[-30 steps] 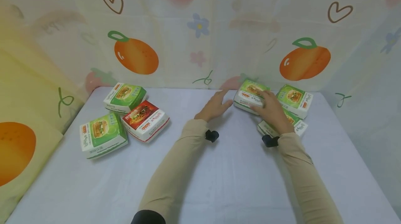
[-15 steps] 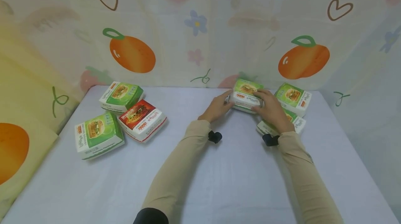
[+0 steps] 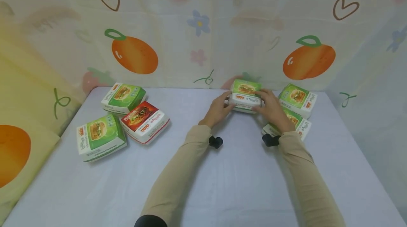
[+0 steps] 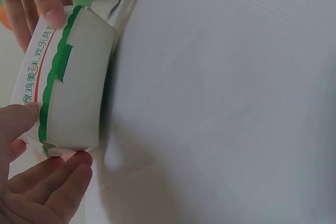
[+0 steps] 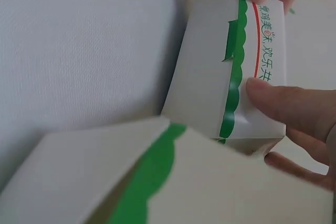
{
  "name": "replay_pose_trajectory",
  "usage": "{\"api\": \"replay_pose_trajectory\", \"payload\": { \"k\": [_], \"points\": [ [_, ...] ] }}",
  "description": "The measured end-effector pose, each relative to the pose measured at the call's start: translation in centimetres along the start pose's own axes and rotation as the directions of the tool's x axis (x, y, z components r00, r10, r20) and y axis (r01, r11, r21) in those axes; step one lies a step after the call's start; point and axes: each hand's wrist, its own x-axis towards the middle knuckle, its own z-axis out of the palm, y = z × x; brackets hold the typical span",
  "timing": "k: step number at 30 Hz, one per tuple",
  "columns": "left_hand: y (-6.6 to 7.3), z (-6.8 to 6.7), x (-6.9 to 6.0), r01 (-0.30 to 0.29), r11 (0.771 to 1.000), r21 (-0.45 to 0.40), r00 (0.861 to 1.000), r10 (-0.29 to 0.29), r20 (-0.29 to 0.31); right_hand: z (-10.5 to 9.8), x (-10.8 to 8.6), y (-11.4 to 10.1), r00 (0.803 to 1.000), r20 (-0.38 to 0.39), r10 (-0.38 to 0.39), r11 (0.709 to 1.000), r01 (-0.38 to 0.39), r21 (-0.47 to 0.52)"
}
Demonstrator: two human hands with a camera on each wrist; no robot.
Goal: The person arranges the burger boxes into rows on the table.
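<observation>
A green and white burger box [image 3: 244, 97] stands at the back of the white table, right of the middle, between both hands. The left hand [image 3: 217, 110] grips its left end. In the left wrist view, the thumb lies on the front edge of the box [image 4: 79, 82] and the fingertips reach its end face. The right hand [image 3: 273, 110] grips the opposite end, its thumb pressing the printed lid edge of the box [image 5: 210, 66] in the right wrist view. The box looks closed; its far side is hidden.
Right of the hands lie two more green burger boxes, a rear one [image 3: 298, 100] and a nearer one [image 3: 294, 117] partly behind the right hand. At left sit a rear green box [image 3: 124, 98], a red box [image 3: 145, 122] and a front green box [image 3: 101, 137]. A printed curtain [image 3: 178, 36] hangs behind.
The burger box has shifted left, away from the right-hand boxes. The left hand, earlier apart from it, now grips its left end; the right hand has moved left with it.
</observation>
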Motion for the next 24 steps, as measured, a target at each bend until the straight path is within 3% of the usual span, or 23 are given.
{"api": "replay_pose_trajectory", "payload": {
  "k": [10, 24],
  "points": [
    [-0.4, -0.3, -0.6, 0.009, 0.999, 0.035, 1.000, -0.008, -0.022, 0.3, 0.5, -0.6, 0.995, 0.098, 0.033, 0.999, -0.035, 0.018],
    [-0.6, -0.2, -1.1, 0.022, 0.997, 0.080, 0.999, -0.019, -0.038, 0.3, 0.1, -1.0, 0.991, 0.131, 0.029, 0.998, -0.037, 0.058]
  ]
}}
